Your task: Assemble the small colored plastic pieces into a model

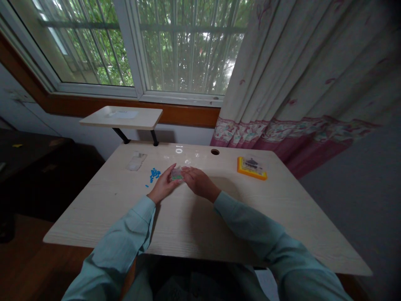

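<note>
Both my hands meet over the middle of the pale wooden desk. My left hand and my right hand pinch a small clear plastic bag with green bits inside, fingers closed on it from either side. A small heap of blue pieces lies on the desk just left of my left hand. Further left lies an empty clear bag.
A yellow tray with a small model on it sits at the right back of the desk. A cable hole is near the back edge. A small white shelf stands behind, under the window. A curtain hangs right.
</note>
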`<state>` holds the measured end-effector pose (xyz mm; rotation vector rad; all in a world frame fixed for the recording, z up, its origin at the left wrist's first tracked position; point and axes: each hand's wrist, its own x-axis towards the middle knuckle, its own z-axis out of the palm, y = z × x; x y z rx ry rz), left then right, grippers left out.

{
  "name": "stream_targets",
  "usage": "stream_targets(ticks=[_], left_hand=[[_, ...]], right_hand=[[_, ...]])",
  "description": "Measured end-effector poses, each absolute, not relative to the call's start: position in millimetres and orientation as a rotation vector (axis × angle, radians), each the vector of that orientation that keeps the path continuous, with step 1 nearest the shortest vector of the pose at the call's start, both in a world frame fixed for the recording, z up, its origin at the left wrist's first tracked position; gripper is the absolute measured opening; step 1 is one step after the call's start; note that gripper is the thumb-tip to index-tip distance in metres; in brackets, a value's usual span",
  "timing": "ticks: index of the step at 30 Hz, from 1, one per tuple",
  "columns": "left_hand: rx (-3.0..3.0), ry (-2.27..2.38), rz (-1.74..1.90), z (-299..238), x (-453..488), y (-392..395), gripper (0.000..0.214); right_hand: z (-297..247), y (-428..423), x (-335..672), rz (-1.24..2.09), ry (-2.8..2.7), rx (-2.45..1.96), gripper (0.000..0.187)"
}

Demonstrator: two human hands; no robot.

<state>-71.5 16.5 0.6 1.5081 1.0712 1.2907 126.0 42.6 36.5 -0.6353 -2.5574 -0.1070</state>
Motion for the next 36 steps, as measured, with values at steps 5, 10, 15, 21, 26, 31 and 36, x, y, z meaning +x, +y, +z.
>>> stream_targets(ticks=[5, 10, 15, 21, 26, 31, 36], left_hand=[[1.477, 1.062, 1.237, 1.0, -72.8, 17.6, 0.079], [1.398, 1.04, 1.212, 4.1, -70.7, 15.2, 0.078], [1.404, 1.032, 1.18, 6.6, -69.0, 11.3, 0.08], [1.432, 0.995, 1.181, 4.6, -71.7, 11.9, 0.087], [1.455, 0.884, 1.175, 1.0, -72.2, 14.3, 0.093], [1.434, 0.819, 1.148, 1.2, -75.2, 14.6, 0.098], [1.324, 0.788, 1.18, 6.2, -81.5, 13.8, 0.088]], right_hand=[[34.8, 41.6, 125.7, -0.102, -2.562, -0.656, 0.028], [35.3, 40.5, 124.1, -0.113, -2.56, -0.667, 0.025], [42.9, 38.7, 124.4, -0.112, -2.56, -0.828, 0.023], [47.8, 41.7, 125.1, -0.071, -2.578, -0.915, 0.023], [59.6, 47.1, 127.8, -0.037, -2.596, -0.948, 0.024], [70.8, 58.0, 134.1, -0.036, -2.553, -0.976, 0.035], [76.6, 68.1, 136.1, 0.059, -2.373, -1.178, 0.037]])
